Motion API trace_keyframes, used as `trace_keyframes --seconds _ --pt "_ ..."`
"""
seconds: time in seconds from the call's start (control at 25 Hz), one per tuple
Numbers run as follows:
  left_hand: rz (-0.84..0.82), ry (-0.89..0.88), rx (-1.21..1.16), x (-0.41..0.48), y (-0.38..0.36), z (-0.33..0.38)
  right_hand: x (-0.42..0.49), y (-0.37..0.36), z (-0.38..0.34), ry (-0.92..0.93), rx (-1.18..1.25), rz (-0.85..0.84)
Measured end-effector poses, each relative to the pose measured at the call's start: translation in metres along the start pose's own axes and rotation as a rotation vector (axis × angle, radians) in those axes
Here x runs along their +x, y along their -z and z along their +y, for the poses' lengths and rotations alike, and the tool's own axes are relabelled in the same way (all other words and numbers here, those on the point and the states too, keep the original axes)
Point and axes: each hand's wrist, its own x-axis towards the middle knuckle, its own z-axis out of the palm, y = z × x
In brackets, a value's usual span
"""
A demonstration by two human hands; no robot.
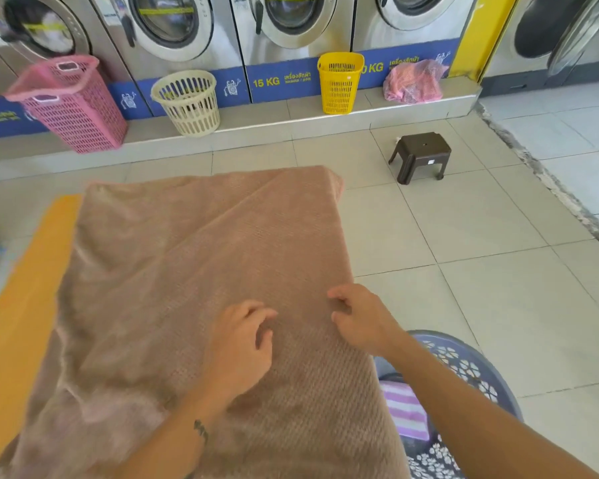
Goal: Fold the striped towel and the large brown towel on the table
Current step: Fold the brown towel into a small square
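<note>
Brown towel [194, 271] on table [25, 288] (orange), left hand [242, 344] loosely curled atop, right hand [358, 318] pinching edge

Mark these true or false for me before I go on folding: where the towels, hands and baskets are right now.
1. The brown towel lies over the table. True.
2. The striped towel is on the table. False: it lies in the dark basket beside the table.
3. The left hand and the right hand both touch the brown towel. True.
4. The yellow basket lies tipped over. False: it stands upright on the ledge by the washing machines.
</note>
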Motion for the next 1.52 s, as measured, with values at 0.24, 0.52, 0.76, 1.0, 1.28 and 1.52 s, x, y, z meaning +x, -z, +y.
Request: trace_keyframes --seconds 0.24,0.52,0.76,1.0,1.28,1.52 --pt "0.077 -0.136 0.161 -0.118 -0.022 -0.044 -0.112 -0.072 0.009 0.004 -0.225 0.146" --pt "0.226 -0.152 0.073 -0.229 -0.013 -0.088 -0.208 -0.138 0.021 -0.031 -0.456 0.165" --pt "0.171 -0.030 0.174 -0.251 -0.014 -0.114 -0.222 -0.144 0.020 0.035 -0.532 0.282" --pt "0.307 -0.062 0.079 -0.263 -0.003 -0.129 -0.216 -0.146 0.014 0.096 -0.812 0.148" --pt "0.194 0.066 0.056 -0.281 -0.001 -0.134 -0.223 -0.138 0.021 0.225 -0.969 0.102" --pt "0.363 0.255 -0.140 -0.284 0.032 -0.150 -0.226 -0.157 -0.030 0.337 -0.752 0.019"
